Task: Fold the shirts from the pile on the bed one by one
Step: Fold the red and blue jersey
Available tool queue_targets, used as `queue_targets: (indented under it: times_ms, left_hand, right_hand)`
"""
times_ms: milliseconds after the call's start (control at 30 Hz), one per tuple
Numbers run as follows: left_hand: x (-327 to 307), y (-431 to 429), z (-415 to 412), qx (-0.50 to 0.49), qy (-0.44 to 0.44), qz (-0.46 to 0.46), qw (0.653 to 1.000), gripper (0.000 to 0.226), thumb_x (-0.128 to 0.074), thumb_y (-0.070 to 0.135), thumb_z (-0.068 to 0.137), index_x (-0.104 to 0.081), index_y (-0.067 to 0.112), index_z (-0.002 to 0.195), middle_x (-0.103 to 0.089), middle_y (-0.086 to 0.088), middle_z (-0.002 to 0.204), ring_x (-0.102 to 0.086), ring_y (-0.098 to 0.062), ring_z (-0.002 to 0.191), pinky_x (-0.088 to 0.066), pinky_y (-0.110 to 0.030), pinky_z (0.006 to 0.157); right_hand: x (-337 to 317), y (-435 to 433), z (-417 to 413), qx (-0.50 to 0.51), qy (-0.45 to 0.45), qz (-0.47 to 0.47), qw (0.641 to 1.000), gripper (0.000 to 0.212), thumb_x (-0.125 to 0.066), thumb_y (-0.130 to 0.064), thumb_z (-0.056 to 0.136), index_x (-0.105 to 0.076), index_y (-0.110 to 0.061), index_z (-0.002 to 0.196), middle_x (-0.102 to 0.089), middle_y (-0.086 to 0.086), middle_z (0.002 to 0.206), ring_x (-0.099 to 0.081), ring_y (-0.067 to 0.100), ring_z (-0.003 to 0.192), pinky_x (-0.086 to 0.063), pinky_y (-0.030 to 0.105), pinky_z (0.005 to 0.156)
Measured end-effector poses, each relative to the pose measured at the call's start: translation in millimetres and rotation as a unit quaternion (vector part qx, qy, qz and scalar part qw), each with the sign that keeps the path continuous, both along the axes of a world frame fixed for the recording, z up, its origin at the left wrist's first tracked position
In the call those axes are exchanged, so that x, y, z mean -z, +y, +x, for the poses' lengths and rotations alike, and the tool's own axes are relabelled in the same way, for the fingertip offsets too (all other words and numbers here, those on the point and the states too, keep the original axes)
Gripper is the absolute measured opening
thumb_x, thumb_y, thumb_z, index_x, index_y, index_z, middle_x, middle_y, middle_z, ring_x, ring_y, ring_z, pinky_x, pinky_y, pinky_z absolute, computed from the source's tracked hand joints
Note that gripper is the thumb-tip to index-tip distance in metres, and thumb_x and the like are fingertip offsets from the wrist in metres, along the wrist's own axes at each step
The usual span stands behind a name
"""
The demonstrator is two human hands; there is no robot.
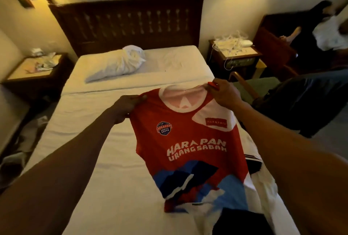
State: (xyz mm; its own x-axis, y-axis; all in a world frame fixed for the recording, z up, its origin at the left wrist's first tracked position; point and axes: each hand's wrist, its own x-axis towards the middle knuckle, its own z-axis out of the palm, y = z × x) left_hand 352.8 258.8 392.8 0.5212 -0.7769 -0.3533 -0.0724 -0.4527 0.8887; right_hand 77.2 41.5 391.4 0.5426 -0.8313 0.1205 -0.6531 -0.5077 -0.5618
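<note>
Between both hands (123, 109), red shirt (188, 150).

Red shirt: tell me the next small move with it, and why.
Probably lower the red shirt flat onto the bare sheet to the left. The left hand and right hand pinch its shoulders, it hangs in the air, and its hem trails over the pile, so it cannot be folded yet.

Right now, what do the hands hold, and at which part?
The red shirt, one shoulder pinched by each: left hand, right hand.
</note>
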Motion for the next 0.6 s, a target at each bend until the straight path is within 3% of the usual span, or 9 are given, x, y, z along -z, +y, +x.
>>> queue_targets:
  times_ms: [200, 333, 433, 533, 600]
  left_hand:
    - [-68.3, 87.7, 72.7, -0.098, 0.002, -0.102, 0.99, 0.039, -0.076, 0.045, 0.081, -0.074, 0.019, 0.111, -0.074, -0.005, 0.111, -0.069, -0.025, 0.106, -0.053, -0.046, 0.099]
    - [-90.1, 132.5, 103.0, -0.139, 0.012, -0.112, 0.984, 0.056, -0.084, 0.05, 0.069, -0.073, 0.018, 0.114, -0.073, -0.005, 0.114, -0.068, -0.027, 0.108, -0.058, -0.045, 0.089]
    - [-98.1, 158.4, 121.3, -0.148, 0.032, -0.097, 0.984, 0.05, -0.083, 0.047, 0.073, -0.072, 0.018, 0.113, -0.072, -0.006, 0.112, -0.069, -0.026, 0.103, -0.059, -0.041, 0.081]
    - [-102.3, 187.7, 138.5, -0.149, 0.083, -0.089, 0.981, 0.073, -0.09, 0.052, 0.065, -0.067, 0.019, 0.126, -0.071, -0.01, 0.119, -0.068, -0.031, 0.111, -0.052, -0.052, 0.098]
    - [-100.1, 206.7, 145.7, -0.169, 0.097, -0.105, 0.975, 0.079, -0.089, 0.053, 0.065, -0.064, 0.018, 0.13, -0.07, -0.011, 0.123, -0.067, -0.032, 0.114, -0.049, -0.053, 0.101]
  right_hand:
    - [-76.1, 48.8, 79.5, -0.069, 0.037, -0.045, 0.996, 0.052, -0.052, -0.07, 0.086, -0.053, -0.022, 0.068, -0.055, -0.004, 0.065, -0.055, 0.015, 0.062, -0.038, 0.028, 0.058]
    - [-98.6, 69.0, 122.8, -0.097, 0.06, -0.032, 0.993, 0.061, -0.051, -0.075, 0.083, -0.055, -0.018, 0.062, -0.058, 0.0, 0.062, -0.056, 0.017, 0.059, -0.039, 0.027, 0.057]
    - [-99.9, 74.8, 153.0, -0.123, 0.036, 0.015, 0.992, 0.063, -0.055, -0.074, 0.081, -0.051, -0.015, 0.058, -0.053, 0.0, 0.056, -0.051, 0.016, 0.054, -0.036, 0.027, 0.055]
    - [-104.2, 78.9, 182.3, -0.173, 0.01, 0.064, 0.983, 0.065, -0.06, -0.072, 0.077, -0.049, -0.012, 0.055, -0.047, 0.004, 0.054, -0.045, 0.016, 0.052, -0.035, 0.03, 0.055]
    - [-109.2, 86.2, 202.5, -0.207, 0.006, 0.103, 0.973, 0.062, -0.062, -0.068, 0.08, -0.053, -0.011, 0.057, -0.053, 0.004, 0.059, -0.05, 0.016, 0.056, -0.038, 0.024, 0.055]
